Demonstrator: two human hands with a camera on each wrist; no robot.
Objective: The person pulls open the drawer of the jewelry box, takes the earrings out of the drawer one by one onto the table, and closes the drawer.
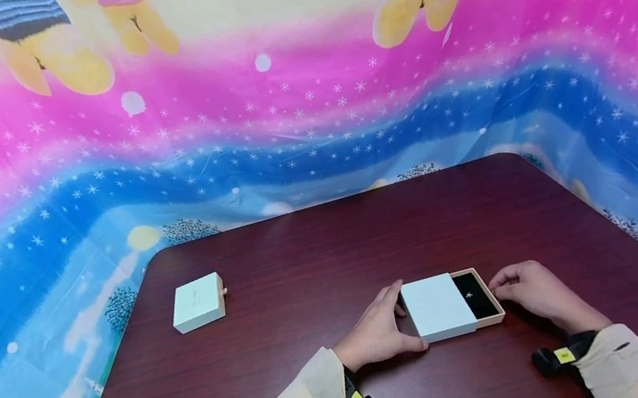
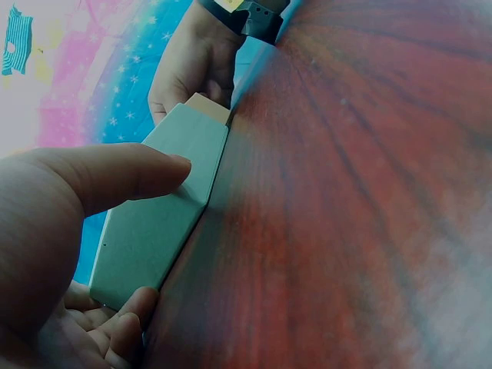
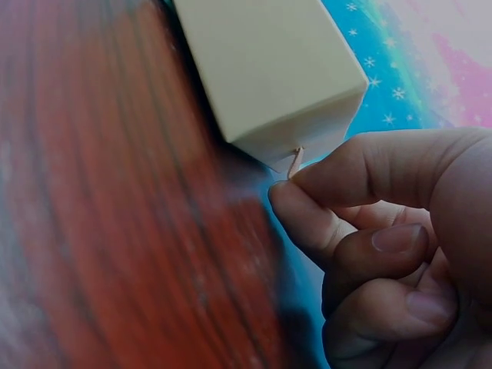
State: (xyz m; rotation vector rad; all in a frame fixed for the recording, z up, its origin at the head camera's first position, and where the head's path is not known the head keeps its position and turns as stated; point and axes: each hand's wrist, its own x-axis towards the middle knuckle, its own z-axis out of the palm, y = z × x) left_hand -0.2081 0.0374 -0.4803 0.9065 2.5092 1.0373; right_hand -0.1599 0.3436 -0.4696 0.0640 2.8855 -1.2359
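A white slide-out jewelry box [image 1: 439, 305] lies on the table with its drawer [image 1: 490, 319] partly out to the right. Inside the drawer is a black insert [image 1: 478, 302] bearing a small silvery star-shaped piece [image 1: 469, 295]. My left hand [image 1: 376, 329] holds the box's outer sleeve [image 2: 146, 246] from the left, thumb on the near side and fingers at the far left corner. At the drawer's right end, my right hand [image 1: 533, 291] pinches a small ribbon pull tab [image 3: 295, 161] between thumb and index finger, the other fingers curled.
A second, smaller white box [image 1: 198, 303] with a ribbon tab stands shut at the table's left. The dark reddish wooden table [image 1: 327, 253] has rounded corners, and a printed pink and blue cloth [image 1: 306, 111] hangs behind it and along its sides.
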